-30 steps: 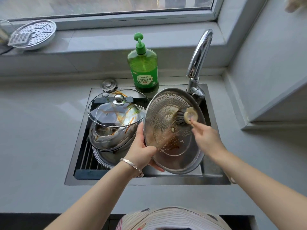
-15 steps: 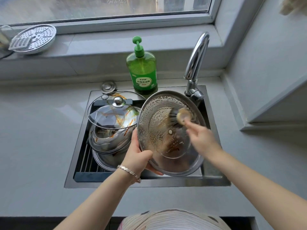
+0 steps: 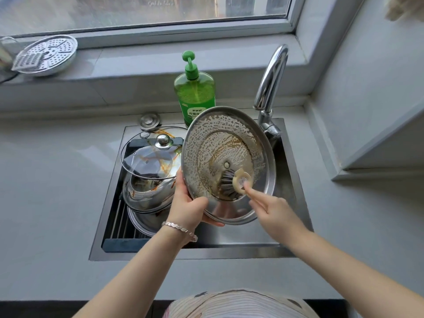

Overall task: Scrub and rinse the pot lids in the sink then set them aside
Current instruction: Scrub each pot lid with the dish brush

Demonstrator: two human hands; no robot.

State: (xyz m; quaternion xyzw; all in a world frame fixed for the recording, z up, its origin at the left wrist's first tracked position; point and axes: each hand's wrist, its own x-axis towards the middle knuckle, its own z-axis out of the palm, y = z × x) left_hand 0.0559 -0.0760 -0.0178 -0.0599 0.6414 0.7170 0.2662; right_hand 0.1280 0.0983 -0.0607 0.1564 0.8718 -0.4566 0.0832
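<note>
The smeared glass lid (image 3: 149,157) sits on the pots at the left of the sink (image 3: 229,253), not yet scrubbed. The left hand (image 3: 188,207) grips the lower rim of the steel lid (image 3: 229,138), holding it tilted over the basin. The brush (image 3: 231,182), near the upper edge a second ago, has swept below the centre. The right hand (image 3: 273,210) clasps its handle. I'd say scrubbing is midway, with the rinse still to come.

left hand (image 3: 188,207): grips the lower left rim of the steel lid (image 3: 229,138), thumb on its inner face, fingers curled beneath the edge.
left wrist: nearly straight, wearing a bracelet (image 3: 181,229).
left forearm (image 3: 142,267): bare, rising from the lower left toward the centre.
right hand (image 3: 273,214): holds the brush (image 3: 238,182) by its handle, index finger stretched along it toward the head.
right forearm (image 3: 344,265): bare, coming in from the lower right.
</note>
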